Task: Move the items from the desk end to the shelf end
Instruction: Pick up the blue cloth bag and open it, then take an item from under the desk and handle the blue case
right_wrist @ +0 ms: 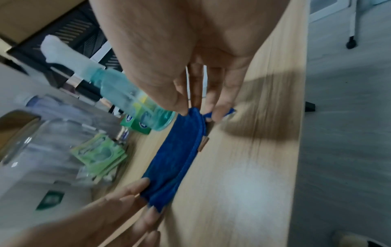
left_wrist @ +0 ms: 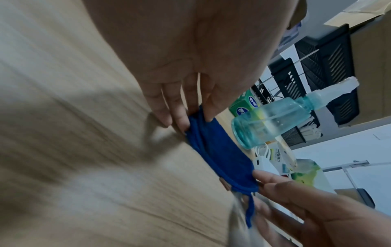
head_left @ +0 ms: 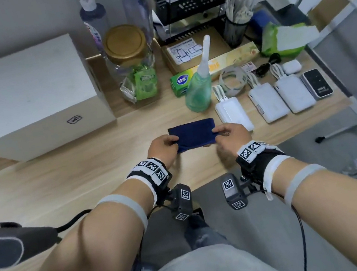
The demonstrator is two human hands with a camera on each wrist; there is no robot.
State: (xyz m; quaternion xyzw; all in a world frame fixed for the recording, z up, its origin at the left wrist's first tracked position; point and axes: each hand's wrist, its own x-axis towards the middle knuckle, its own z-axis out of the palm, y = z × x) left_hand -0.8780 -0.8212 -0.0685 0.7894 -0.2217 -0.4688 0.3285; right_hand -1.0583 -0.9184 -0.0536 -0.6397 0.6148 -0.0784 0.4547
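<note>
While left hand (head_left: 162, 146) and right hand (head_left: 229, 136) pinch opposite ends, folded blue cloth (head_left: 192, 133) spans between grips, low over desk (head_left: 85, 174). Soft, light, droops; edge pinches suit.

Wooden desk (head_left: 85, 174) bears white box (head_left: 27, 99); jar (head_left: 130, 63); power banks (head_left: 268, 103)

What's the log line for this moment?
left hand: pinches cloth | right hand: pinches cloth | cloth: on desk, near bottle
</note>
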